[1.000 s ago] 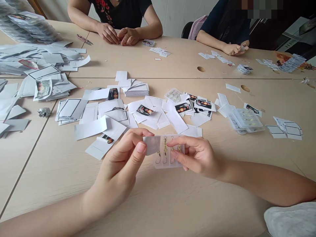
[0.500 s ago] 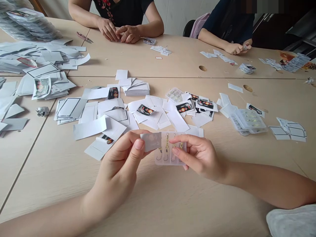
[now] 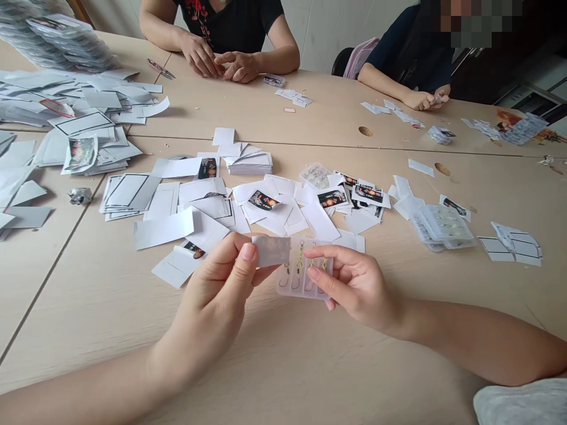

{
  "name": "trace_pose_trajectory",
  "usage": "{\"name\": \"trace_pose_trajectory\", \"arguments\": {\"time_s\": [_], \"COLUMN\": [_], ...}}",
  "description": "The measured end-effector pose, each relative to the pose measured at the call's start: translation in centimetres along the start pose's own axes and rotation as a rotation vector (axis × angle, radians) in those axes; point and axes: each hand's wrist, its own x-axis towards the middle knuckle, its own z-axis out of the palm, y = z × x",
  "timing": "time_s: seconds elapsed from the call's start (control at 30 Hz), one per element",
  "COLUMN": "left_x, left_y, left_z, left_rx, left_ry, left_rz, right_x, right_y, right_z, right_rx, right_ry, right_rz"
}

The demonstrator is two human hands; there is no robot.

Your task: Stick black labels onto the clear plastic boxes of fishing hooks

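My left hand pinches a small sticker between thumb and fingers; its greyish side faces me. The sticker overlaps the upper left of a clear plastic box. Inside that box, fish hooks with yellowish fittings lie in separate narrow compartments. My right hand grips the box at its right side, index finger and thumb over its face. Whether the sticker touches the box cannot be made out. Just beyond my hands lie loose white papers and black printed labels.
Several more clear boxes are stacked at the right, beside cut paper pieces. Paper heaps and bagged packs fill the far left. Across the table, two people work with their hands; scissors lie near one.
The view has tilted and shifted slightly. Both hands keep their holds; the sticker and the box stay nearly in the same place relative to each other.
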Motion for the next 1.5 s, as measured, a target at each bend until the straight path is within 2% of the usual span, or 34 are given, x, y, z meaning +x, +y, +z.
{"name": "trace_pose_trajectory", "arguments": {"time_s": [0.5,0.97,1.5], "left_x": [0.5,0.5,0.5], "left_y": [-0.6,-0.3,0.1], "left_z": [-0.4,-0.2,-0.2], "left_rx": [-0.016,-0.014,-0.038], "left_ry": [0.033,0.04,0.032], "left_rz": [0.01,0.021,-0.001], "right_x": [0.5,0.7,0.8], "right_y": [0.3,0.2,0.1], "right_z": [0.6,0.8,0.9], "right_rx": [0.109,0.119,0.121], "right_ry": [0.038,0.083,0.078], "right_rz": [0.049,0.043,0.093]}}
